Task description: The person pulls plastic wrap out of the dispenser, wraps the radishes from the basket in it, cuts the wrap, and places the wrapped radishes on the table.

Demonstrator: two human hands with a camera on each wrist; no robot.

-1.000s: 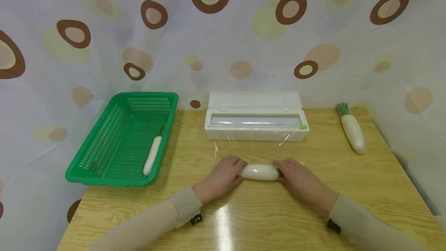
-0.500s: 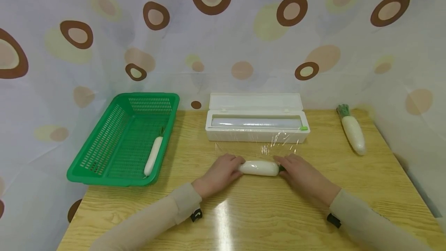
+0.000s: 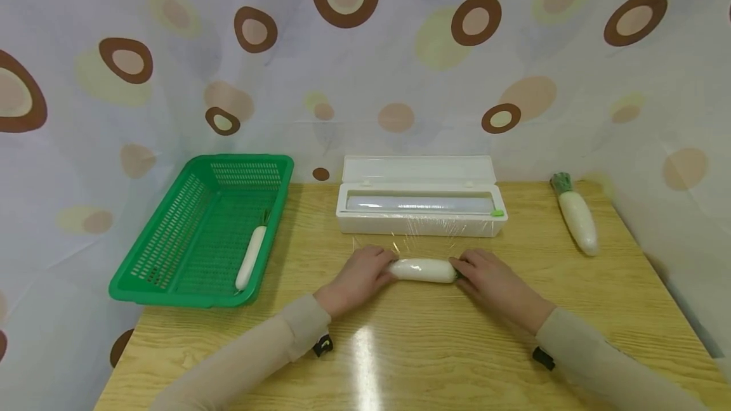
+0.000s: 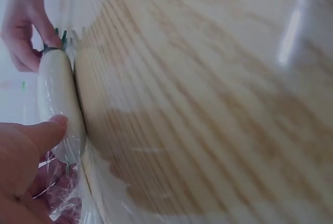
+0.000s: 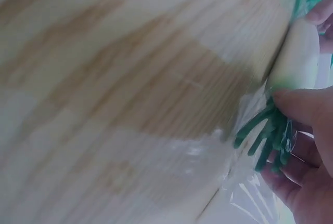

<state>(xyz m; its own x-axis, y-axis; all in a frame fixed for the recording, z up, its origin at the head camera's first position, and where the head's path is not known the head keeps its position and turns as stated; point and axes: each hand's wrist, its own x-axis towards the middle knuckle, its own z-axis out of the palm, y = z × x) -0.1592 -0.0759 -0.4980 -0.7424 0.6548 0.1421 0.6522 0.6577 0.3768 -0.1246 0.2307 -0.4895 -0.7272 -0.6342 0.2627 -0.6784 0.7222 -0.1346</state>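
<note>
Right now I have both hands well apart, one clamped on each end of a white radish that lies crosswise on the bench, just in front of the film box. The left hand holds the tapered end, its thumb pressed on top and clear film bunched around the fingers. The right hand pinches the other end, thumb where the green leaves begin, the other fingers curled beneath them. I judge that gripping both ends leaves the middle free and holds the radish parallel to the box, so the film running between them stays evenly stretched.

The box sits squarely facing me with its lid up, I think so the roll can feed straight forward. To the left, the green basket contains a slimmer radish leaning near its right wall, within the left hand's easy reach, I suppose. Another radish lies far right, well away from the film, probably so it does not get in the way.
</note>
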